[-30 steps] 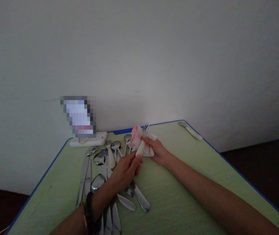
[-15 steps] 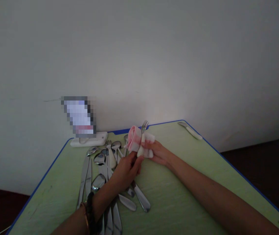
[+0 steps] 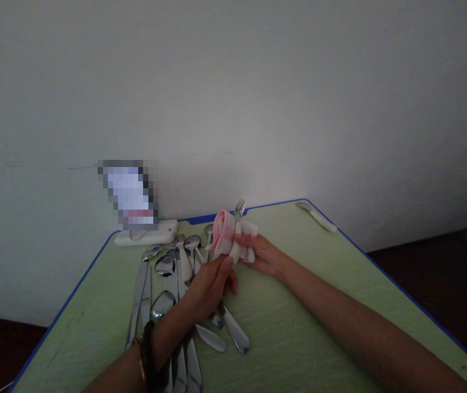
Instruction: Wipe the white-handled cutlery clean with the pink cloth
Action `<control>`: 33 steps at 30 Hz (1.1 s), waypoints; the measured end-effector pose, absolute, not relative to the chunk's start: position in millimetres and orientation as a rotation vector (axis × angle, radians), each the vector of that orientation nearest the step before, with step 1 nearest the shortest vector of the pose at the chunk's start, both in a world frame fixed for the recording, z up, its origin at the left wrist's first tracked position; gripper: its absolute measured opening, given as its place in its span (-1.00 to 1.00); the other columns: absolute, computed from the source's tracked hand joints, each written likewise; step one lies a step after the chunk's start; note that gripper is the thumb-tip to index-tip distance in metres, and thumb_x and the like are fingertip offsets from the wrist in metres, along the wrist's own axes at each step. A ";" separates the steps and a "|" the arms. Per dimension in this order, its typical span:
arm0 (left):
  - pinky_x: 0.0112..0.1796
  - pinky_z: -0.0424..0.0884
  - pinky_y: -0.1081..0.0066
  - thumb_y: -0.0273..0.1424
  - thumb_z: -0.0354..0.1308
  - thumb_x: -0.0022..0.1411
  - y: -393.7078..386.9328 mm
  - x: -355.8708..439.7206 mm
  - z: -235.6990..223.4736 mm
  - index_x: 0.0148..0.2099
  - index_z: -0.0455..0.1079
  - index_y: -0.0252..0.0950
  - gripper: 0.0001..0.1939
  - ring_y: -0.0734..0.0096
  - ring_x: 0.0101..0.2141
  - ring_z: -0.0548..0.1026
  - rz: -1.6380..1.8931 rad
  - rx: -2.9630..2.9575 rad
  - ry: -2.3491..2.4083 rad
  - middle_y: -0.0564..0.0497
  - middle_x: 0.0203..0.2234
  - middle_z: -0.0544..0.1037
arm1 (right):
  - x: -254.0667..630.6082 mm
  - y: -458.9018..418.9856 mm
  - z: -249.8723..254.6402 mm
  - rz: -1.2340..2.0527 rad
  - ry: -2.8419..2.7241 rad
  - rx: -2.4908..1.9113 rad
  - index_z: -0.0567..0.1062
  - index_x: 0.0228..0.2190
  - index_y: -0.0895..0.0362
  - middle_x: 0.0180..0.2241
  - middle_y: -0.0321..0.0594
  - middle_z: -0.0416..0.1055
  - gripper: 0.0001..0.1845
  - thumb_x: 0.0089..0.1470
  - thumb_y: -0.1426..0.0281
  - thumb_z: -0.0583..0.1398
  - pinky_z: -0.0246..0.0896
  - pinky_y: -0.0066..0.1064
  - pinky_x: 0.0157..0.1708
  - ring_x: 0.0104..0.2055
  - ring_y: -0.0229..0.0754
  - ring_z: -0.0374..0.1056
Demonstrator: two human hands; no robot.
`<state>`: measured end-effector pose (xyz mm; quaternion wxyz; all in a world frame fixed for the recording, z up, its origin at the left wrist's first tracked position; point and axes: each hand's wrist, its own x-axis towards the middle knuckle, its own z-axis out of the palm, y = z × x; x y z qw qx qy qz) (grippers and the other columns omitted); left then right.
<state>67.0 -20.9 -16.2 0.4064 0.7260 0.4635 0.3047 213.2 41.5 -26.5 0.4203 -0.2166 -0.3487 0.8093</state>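
Note:
Above the table I hold a fork (image 3: 237, 250) with a cream handle, its metal tines pointing up, against a pink-and-white cloth (image 3: 224, 232). The cloth is rolled, its spiral end facing left. My right hand (image 3: 263, 254) grips from the right, its thumb pressing the fork's handle onto the cloth. My left hand (image 3: 213, 283) is closed at the lower edge of the cloth, thumb beside the handle's bottom end; some of its fingers are hidden. Metal spoons (image 3: 165, 266) and table knives (image 3: 138, 303) lie in a loose pile under and around my left forearm.
A second cream-handled fork (image 3: 183, 261) lies in the pile. At the far right corner of the green table (image 3: 299, 322) is another cream-handled utensil (image 3: 319, 218). A blurred-out phone (image 3: 130, 194) leans on a white stand (image 3: 147, 234) by the wall (image 3: 233, 98).
My left thumb has shifted slightly left, away from the end of the fork's handle. My right hand keeps its grip, and the whole view has drifted a little.

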 end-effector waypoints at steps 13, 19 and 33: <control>-0.48 0.25 0.46 -0.23 -0.25 0.31 -18.5 68.8 -13.7 -0.40 0.21 -0.25 -0.66 0.46 -0.67 0.31 0.745 1.935 1.274 0.12 -0.69 0.38 | 212.4 41.3 -27.3 2.014 -0.847 -0.508 0.42 -0.41 0.22 -0.55 -0.35 0.42 -0.68 -0.26 0.38 0.36 0.23 -0.56 -0.58 -0.56 -0.38 0.30; -0.52 0.25 0.48 -0.21 -0.24 0.30 -18.5 68.5 -13.2 -0.39 0.21 -0.25 -0.67 0.47 -0.69 0.31 0.744 1.886 1.243 0.14 -0.70 0.36 | 211.4 41.0 -26.7 2.016 -0.838 -0.511 0.42 -0.44 0.22 -0.57 -0.33 0.43 -0.69 -0.26 0.37 0.36 0.20 -0.54 -0.61 -0.58 -0.36 0.30; -0.62 0.18 0.52 -0.17 -0.08 0.22 -16.9 69.3 -14.6 -0.34 0.23 -0.26 -0.73 0.51 -0.71 0.29 0.749 1.766 1.264 0.19 -0.70 0.33 | 207.3 44.7 -27.1 2.009 -0.696 -0.540 0.44 -0.31 0.20 -0.41 -0.21 0.51 -0.74 -0.05 0.29 0.21 0.29 -0.39 -0.29 -0.35 -0.22 0.42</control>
